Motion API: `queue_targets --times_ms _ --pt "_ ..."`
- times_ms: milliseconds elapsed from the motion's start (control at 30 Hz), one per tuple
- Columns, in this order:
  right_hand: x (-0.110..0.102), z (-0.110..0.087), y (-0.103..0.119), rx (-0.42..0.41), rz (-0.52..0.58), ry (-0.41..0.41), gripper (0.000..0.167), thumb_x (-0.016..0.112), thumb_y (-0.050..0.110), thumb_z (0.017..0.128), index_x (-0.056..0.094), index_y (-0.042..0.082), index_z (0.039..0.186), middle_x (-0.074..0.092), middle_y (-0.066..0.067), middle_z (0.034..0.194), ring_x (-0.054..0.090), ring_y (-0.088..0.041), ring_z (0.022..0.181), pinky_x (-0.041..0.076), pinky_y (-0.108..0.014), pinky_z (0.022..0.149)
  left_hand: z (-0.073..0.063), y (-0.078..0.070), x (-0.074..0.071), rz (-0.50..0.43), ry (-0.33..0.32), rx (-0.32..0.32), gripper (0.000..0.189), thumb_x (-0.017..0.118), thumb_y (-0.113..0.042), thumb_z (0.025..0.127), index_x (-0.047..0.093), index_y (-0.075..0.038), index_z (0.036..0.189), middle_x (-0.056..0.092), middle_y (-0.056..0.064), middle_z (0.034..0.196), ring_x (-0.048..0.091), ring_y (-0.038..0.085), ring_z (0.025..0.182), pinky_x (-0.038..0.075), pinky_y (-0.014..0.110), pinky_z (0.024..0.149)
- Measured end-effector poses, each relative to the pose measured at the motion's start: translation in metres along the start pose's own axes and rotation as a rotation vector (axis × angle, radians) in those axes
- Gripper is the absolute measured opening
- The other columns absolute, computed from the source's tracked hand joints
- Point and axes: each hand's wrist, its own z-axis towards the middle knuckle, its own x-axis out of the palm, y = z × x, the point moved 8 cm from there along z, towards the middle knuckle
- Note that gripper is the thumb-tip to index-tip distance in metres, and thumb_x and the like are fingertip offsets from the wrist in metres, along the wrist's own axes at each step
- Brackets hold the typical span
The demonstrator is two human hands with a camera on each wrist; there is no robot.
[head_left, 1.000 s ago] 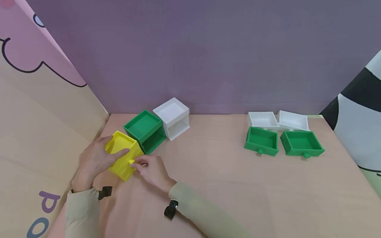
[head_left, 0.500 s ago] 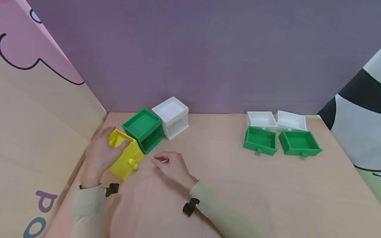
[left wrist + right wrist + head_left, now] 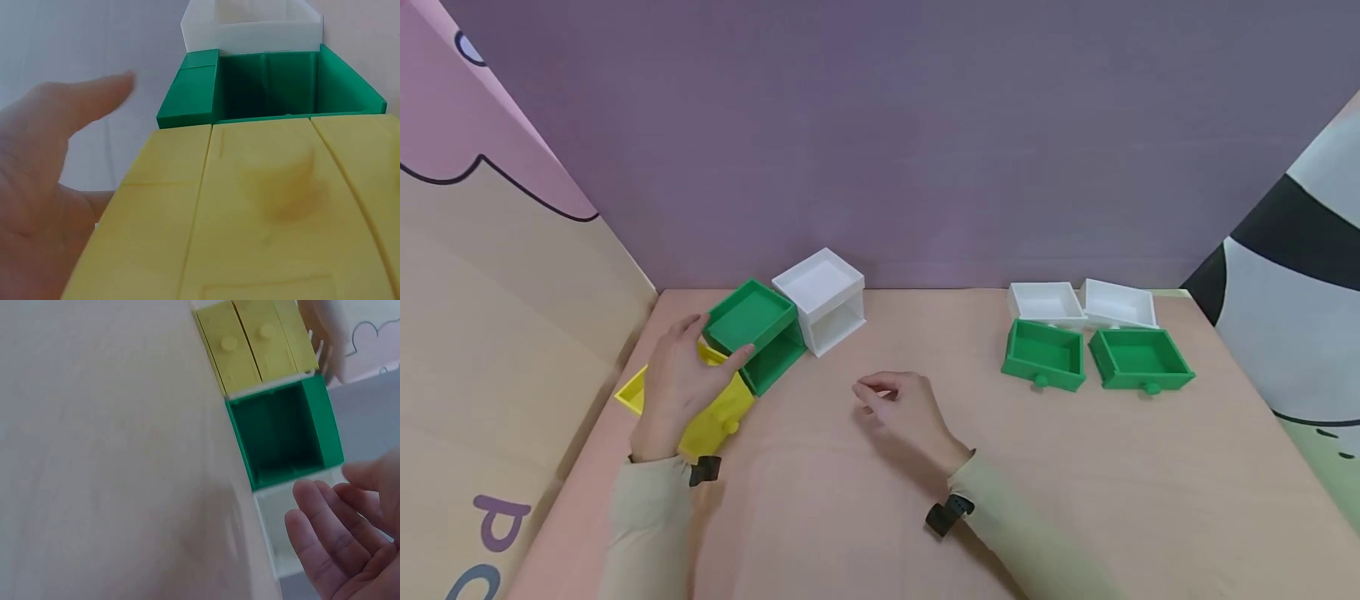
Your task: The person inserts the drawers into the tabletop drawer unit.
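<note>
Above the yellow drawer box is my left hand, thumb and fingers spread, reaching over toward the neighbouring green box shell. It appears to hold nothing; whether a fingertip touches the green shell I cannot tell. Two drawer fronts with round knobs fill the yellow box's front in the right wrist view. The green shell has an open-fronted hollow, and a white box shell stands against its far side. My right hand, fingers loosely bent and holding nothing, hovers over the table right of the boxes.
Two green drawers with knobs toward me lie at the right of the table. Behind them are two white drawers, near the purple back wall. A patterned side panel borders the left edge.
My right hand has let go of the yellow knob and moved right. My left hand has shifted off the yellow box's top toward the green shell. The boxes stay side by side.
</note>
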Motion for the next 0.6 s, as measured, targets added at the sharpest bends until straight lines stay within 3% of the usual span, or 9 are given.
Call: queue_targets --times_ms 433,600 --pt "-0.065 -0.015 -0.026 0.079 -0.064 -0.092 0.025 0.073 0.024 0.102 0.082 0.006 0.118 0.081 -0.011 0.115 0.082 -0.024 0.084 0.060 -0.021 0.073 0.013 0.013 0.010 0.020 0.015 -0.029 0.086 0.075 -0.048 0.095 0.050 0.013 0.151 0.047 0.036 0.158 0.044 0.058 0.143 0.037 0.072 0.118" --pt "-0.099 -0.020 -0.043 0.118 -0.085 -0.130 0.031 0.072 0.025 0.103 0.079 0.002 0.122 0.079 -0.018 0.119 0.082 -0.023 0.085 0.062 -0.023 0.073 0.015 0.014 0.014 0.011 0.066 -0.058 0.086 0.073 -0.049 0.097 0.048 0.012 0.153 0.041 0.034 0.163 0.040 0.056 0.148 0.038 0.071 0.119"
